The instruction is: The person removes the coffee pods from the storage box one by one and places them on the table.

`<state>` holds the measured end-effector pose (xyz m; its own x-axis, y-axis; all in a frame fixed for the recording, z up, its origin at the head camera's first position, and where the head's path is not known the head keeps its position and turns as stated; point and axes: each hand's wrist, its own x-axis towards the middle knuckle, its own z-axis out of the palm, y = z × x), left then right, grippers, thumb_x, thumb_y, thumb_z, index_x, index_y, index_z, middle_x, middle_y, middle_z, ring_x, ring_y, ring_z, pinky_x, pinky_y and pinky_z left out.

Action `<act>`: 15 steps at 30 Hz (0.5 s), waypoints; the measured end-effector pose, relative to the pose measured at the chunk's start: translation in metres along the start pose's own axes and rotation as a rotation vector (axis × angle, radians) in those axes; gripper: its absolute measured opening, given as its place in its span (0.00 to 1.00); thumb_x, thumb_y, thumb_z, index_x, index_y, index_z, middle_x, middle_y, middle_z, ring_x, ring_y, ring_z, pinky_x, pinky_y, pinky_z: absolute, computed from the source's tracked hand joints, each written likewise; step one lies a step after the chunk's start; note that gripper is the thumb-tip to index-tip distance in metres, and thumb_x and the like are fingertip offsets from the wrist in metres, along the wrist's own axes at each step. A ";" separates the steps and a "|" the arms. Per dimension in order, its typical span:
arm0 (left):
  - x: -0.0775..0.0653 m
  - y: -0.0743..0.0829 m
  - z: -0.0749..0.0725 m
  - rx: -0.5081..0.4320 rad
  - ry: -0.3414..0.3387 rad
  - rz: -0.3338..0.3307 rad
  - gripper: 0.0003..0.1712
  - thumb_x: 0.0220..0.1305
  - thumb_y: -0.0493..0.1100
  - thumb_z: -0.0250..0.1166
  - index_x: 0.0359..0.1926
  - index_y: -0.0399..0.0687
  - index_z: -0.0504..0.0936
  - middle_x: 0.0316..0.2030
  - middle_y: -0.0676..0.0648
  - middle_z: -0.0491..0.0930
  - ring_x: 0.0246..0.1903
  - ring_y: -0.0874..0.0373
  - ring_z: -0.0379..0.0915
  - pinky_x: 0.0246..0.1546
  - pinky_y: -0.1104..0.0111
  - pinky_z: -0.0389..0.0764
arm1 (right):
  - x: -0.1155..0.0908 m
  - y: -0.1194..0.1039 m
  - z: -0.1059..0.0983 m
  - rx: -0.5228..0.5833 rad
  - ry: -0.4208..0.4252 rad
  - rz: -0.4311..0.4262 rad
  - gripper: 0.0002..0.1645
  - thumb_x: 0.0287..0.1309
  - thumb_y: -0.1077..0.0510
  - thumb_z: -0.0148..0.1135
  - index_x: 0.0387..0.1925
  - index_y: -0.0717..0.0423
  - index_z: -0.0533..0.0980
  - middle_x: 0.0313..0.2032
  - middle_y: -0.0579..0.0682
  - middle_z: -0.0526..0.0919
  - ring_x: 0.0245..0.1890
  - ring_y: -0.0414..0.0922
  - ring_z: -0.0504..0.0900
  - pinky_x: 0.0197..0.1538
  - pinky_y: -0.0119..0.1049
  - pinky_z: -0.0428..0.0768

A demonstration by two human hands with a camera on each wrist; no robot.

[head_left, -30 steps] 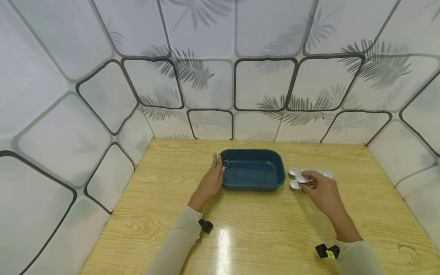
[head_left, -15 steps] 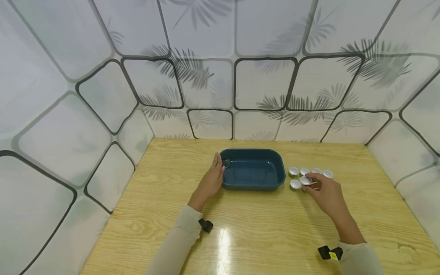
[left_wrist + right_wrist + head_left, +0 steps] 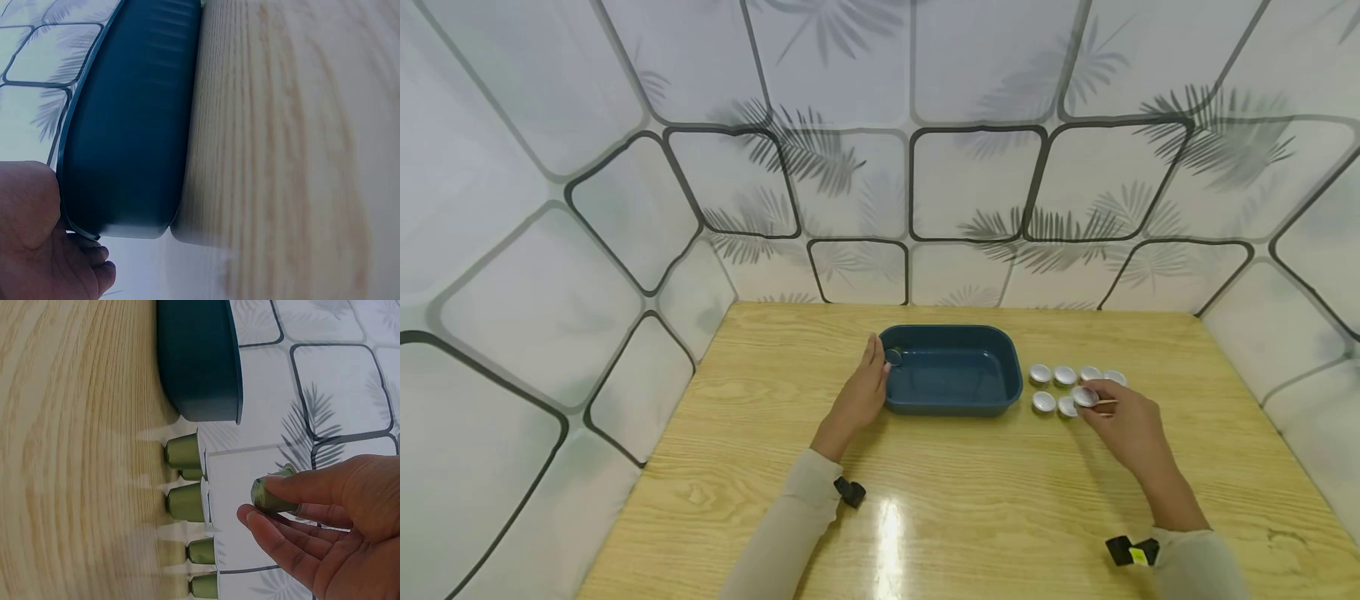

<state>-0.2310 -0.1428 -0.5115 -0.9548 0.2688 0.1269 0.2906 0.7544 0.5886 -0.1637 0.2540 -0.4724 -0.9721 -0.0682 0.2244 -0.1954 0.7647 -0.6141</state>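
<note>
My right hand (image 3: 1123, 421) pinches a green coffee capsule (image 3: 270, 495) between thumb and fingers, its silver lid facing up in the head view. It is held above the table near the right end of two rows of standing capsules (image 3: 1043, 402). In the right wrist view, those green capsules (image 3: 185, 502) stand on the wood, apart from the held one. My left hand (image 3: 859, 396) grips the left end of a dark blue-green plastic bin (image 3: 951, 410), thumb at the rim and fingers along the outer wall. The left wrist view shows this hand at the bin's rim (image 3: 62, 150).
The wooden table (image 3: 970, 500) ends at a patterned wall covering (image 3: 970, 183) behind and on both sides. The bin's right end lies just left of the capsules. Black wrist cameras (image 3: 1133, 551) sit at both sleeves.
My right hand has moved right along the capsule rows with the held capsule, uncovering more of the standing ones on the left. The left hand and the bin have stayed in place.
</note>
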 end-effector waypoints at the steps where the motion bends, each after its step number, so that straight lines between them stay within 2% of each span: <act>1: 0.000 -0.001 0.000 0.001 0.003 0.002 0.33 0.84 0.43 0.40 0.78 0.29 0.42 0.80 0.35 0.35 0.77 0.43 0.44 0.73 0.53 0.58 | 0.000 0.001 0.000 0.000 -0.002 0.006 0.24 0.58 0.67 0.72 0.56 0.70 0.78 0.47 0.72 0.83 0.39 0.63 0.87 0.32 0.46 0.86; 4: 0.001 -0.002 0.001 0.005 0.004 0.002 0.34 0.84 0.44 0.40 0.79 0.30 0.42 0.80 0.36 0.34 0.77 0.43 0.44 0.73 0.54 0.58 | 0.002 0.005 -0.002 -0.002 -0.008 0.022 0.23 0.58 0.67 0.71 0.55 0.70 0.78 0.48 0.72 0.83 0.40 0.63 0.87 0.31 0.44 0.86; 10: 0.001 -0.002 0.001 0.010 -0.002 0.005 0.33 0.84 0.43 0.40 0.78 0.30 0.42 0.80 0.36 0.34 0.77 0.43 0.44 0.73 0.54 0.58 | 0.004 0.012 -0.005 -0.026 -0.012 0.020 0.21 0.58 0.65 0.72 0.53 0.68 0.79 0.49 0.71 0.83 0.39 0.62 0.87 0.30 0.47 0.85; 15: 0.000 -0.001 0.001 0.007 -0.002 0.007 0.33 0.84 0.43 0.40 0.78 0.29 0.42 0.80 0.36 0.34 0.77 0.42 0.45 0.73 0.53 0.59 | 0.004 0.018 -0.006 -0.079 -0.001 0.006 0.19 0.57 0.66 0.71 0.49 0.70 0.80 0.41 0.68 0.85 0.33 0.59 0.86 0.27 0.42 0.81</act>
<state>-0.2315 -0.1432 -0.5130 -0.9525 0.2754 0.1299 0.2982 0.7565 0.5821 -0.1710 0.2713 -0.4784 -0.9732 -0.0640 0.2207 -0.1791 0.8130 -0.5540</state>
